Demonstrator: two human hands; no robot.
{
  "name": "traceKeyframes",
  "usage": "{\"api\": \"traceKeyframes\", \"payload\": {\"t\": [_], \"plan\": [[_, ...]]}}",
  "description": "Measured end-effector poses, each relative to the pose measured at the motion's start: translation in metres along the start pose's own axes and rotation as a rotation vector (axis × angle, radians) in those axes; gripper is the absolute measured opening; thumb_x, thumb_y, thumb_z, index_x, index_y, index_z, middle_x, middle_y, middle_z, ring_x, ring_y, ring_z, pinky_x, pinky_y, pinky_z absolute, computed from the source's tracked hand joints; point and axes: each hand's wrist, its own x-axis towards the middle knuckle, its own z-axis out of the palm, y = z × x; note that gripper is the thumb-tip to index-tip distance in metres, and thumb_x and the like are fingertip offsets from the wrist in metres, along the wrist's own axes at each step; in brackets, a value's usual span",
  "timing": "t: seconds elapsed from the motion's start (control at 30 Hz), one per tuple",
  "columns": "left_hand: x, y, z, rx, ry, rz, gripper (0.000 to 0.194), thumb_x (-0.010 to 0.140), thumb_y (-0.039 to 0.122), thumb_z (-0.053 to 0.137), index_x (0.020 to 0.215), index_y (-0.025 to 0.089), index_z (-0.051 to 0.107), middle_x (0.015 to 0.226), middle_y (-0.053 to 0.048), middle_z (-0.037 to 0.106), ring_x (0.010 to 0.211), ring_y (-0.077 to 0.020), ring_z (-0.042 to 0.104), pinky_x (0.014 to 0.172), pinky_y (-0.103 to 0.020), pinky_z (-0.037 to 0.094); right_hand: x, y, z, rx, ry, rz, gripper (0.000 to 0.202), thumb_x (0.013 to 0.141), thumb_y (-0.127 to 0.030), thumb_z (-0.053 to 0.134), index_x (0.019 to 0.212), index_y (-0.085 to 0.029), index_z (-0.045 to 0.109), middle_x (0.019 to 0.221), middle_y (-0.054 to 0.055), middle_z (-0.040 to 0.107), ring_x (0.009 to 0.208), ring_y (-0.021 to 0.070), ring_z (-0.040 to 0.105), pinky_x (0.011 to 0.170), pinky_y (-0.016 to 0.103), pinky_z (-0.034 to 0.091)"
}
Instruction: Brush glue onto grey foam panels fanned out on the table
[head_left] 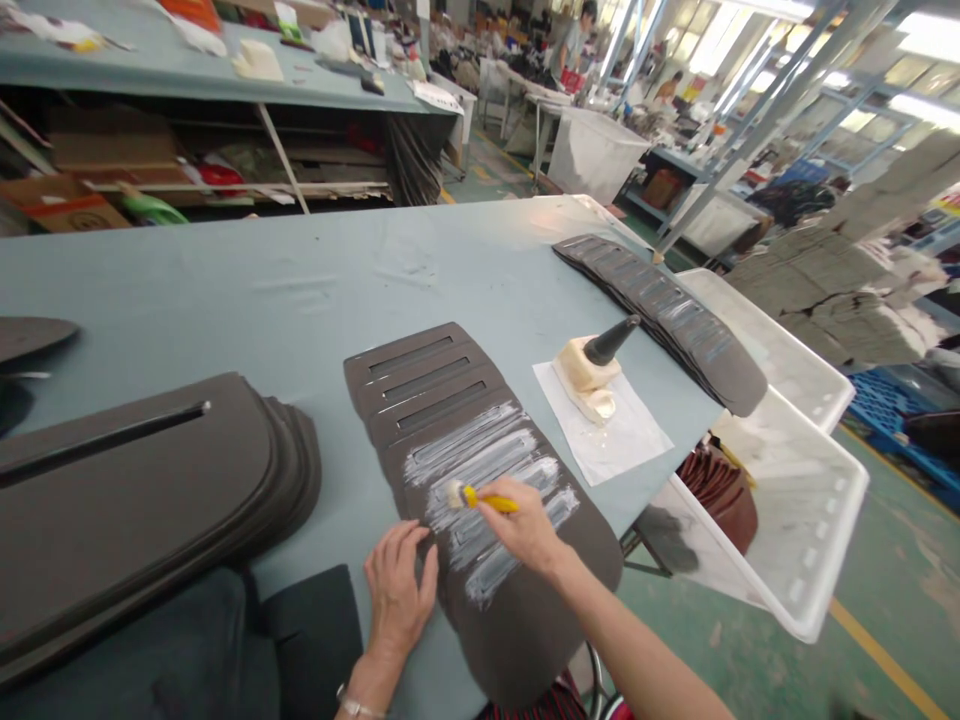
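My right hand (pixel 519 522) grips a yellow-handled brush (pixel 487 500), its pale bristles on the white-smeared part of a dark slotted panel (pixel 525 620). Several such panels overlap in a staggered row, and white streaks lie around their nearer slots. At the panels' left edge rests my left hand (pixel 401 585), fingers apart, the fingertips touching that edge. To the right of the panels, a cream block-shaped container (pixel 581 368) with a dark cone-shaped piece (pixel 611 341) stands on a white sheet (pixel 626 445).
Dark pieces with a long slit (pixel 150 470) are stacked at the left. Another row of slotted panels (pixel 660 310) lies along the table's right edge. White bins (pixel 817 540) stand beyond it. A second table (pixel 150 60) is behind, and a person (pixel 576 45) is far back.
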Motion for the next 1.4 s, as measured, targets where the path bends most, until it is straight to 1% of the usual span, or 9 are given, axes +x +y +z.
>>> {"api": "traceKeyframes", "payload": {"t": [0.1,0.27,0.37,0.67,0.83,0.93,1.2,1.3,1.4], "plan": [[-0.011,0.001,0.002,0.046,-0.076,0.096,0.029,0.085,0.027,0.052,0.113,0.021,0.055,0.119,-0.009,0.06,0.118,-0.0251,0.049,0.099,-0.043,0.03,-0.006,0.003,0.01,-0.001,-0.099,-0.024,0.016,0.087,-0.026,0.052,0.091,-0.021,0.067,0.083,0.003,0.066,0.076,0.0141,0.06,0.073,0.025,0.046],[-0.014,0.005,0.003,0.083,-0.082,0.074,0.029,0.085,0.028,0.053,0.113,0.021,0.056,0.12,-0.009,0.061,0.119,-0.0249,0.049,0.1,-0.044,0.03,0.012,0.073,-0.065,-0.115,0.155,0.174,0.019,0.083,-0.036,0.056,0.083,-0.02,0.067,0.08,0.004,0.066,0.074,0.0174,0.06,0.069,0.028,0.046],[-0.012,0.006,0.003,0.074,-0.081,0.06,0.028,0.085,0.028,0.052,0.112,0.021,0.057,0.119,-0.009,0.061,0.12,-0.0258,0.048,0.1,-0.045,0.03,0.022,0.087,-0.093,-0.191,0.28,0.236,0.022,0.081,-0.039,0.057,0.079,-0.019,0.067,0.078,0.005,0.066,0.073,0.0184,0.06,0.07,0.029,0.046],[-0.017,0.011,-0.005,-0.058,-0.027,0.0,0.032,0.084,0.029,0.053,0.113,0.018,0.052,0.119,-0.012,0.058,0.119,-0.0254,0.048,0.099,-0.042,0.035,-0.022,0.002,-0.021,-0.018,-0.006,0.056,0.016,0.087,-0.026,0.053,0.087,-0.02,0.067,0.08,0.004,0.064,0.074,0.0152,0.059,0.07,0.026,0.044],[-0.035,0.027,-0.003,0.003,-0.116,0.059,0.028,0.081,0.03,0.056,0.107,0.02,0.056,0.117,-0.011,0.059,0.119,-0.0268,0.047,0.1,-0.044,0.032,-0.044,-0.018,0.005,0.055,-0.135,0.015,0.015,0.088,-0.022,0.051,0.093,-0.02,0.066,0.083,0.004,0.064,0.077,0.0138,0.059,0.072,0.025,0.045],[-0.04,0.029,0.001,0.026,-0.116,0.056,0.027,0.08,0.031,0.057,0.105,0.02,0.056,0.116,-0.01,0.06,0.119,-0.0277,0.047,0.099,-0.045,0.031,-0.045,-0.001,-0.004,0.023,-0.162,0.021,0.016,0.088,-0.024,0.051,0.094,-0.021,0.066,0.084,0.003,0.065,0.077,0.0141,0.059,0.072,0.025,0.045],[-0.037,0.029,0.002,0.005,-0.108,0.032,0.025,0.079,0.032,0.058,0.101,0.021,0.057,0.114,-0.01,0.06,0.118,-0.028,0.048,0.098,-0.046,0.032,-0.023,0.082,-0.102,-0.197,0.209,0.27,0.019,0.083,-0.036,0.056,0.083,-0.019,0.066,0.081,0.004,0.067,0.075,0.0184,0.06,0.072,0.03,0.046],[-0.039,0.028,-0.001,-0.038,-0.092,0.017,0.027,0.08,0.03,0.058,0.105,0.019,0.054,0.115,-0.011,0.059,0.118,-0.0269,0.048,0.098,-0.046,0.033,-0.024,0.062,-0.091,-0.17,0.195,0.215,0.017,0.084,-0.033,0.055,0.085,-0.019,0.066,0.083,0.005,0.066,0.076,0.0175,0.06,0.071,0.029,0.045],[-0.046,0.028,-0.005,-0.082,-0.059,0.017,0.029,0.08,0.029,0.058,0.106,0.018,0.053,0.115,-0.012,0.058,0.117,-0.0259,0.049,0.098,-0.044,0.035,-0.037,0.019,-0.052,-0.082,0.092,0.133,0.014,0.086,-0.028,0.053,0.086,-0.02,0.065,0.082,0.004,0.064,0.074,0.0152,0.058,0.07,0.027,0.044]]}}
